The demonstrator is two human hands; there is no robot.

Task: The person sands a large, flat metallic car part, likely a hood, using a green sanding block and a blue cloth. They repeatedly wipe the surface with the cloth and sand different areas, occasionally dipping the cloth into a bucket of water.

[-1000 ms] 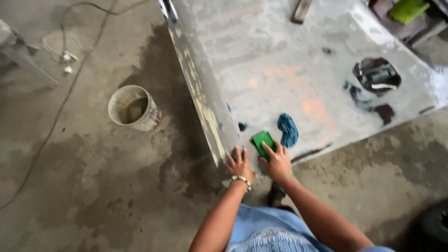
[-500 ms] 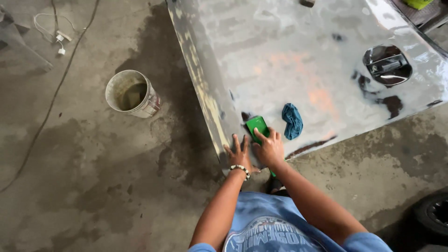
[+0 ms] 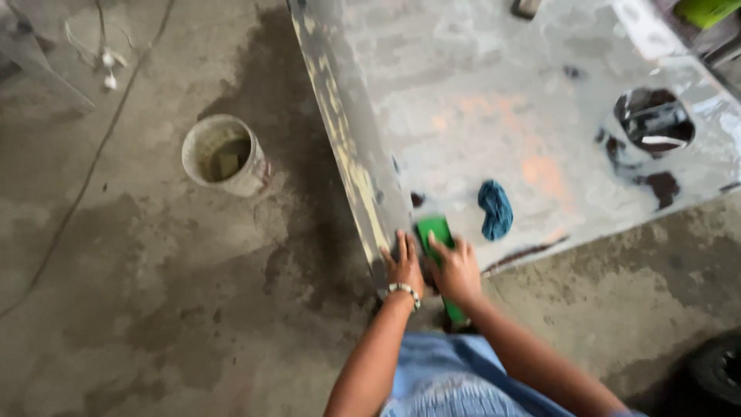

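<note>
Hands meet at the near corner of a large grey metal panel [image 3: 502, 116], a worn sheet with patches of orange and bare metal and a round cut-out toward its far right. The right hand [image 3: 457, 270] lies palm down on a green sanding block [image 3: 434, 232], fingers spread over its near end and pressing it flat to the panel; the far end of the block shows beyond the fingertips, and a strip of the same green shows below the wrist, off the panel's near edge. The left hand [image 3: 404, 266] rests just left of the block, touching it or nearly so, fingers laid open along the panel's left edge, gripping nothing; a beaded bracelet [image 3: 403, 290] circles that wrist.

A crumpled blue rag [image 3: 495, 208] lies on the panel just right of the block and a little farther off, apart from both hands. On the stained concrete floor [image 3: 154, 309] to the left, well apart from the panel, stands a dirty white bucket [image 3: 224, 158] with murky liquid inside. A thin cable [image 3: 85, 170] runs across the floor at the far left.
</note>
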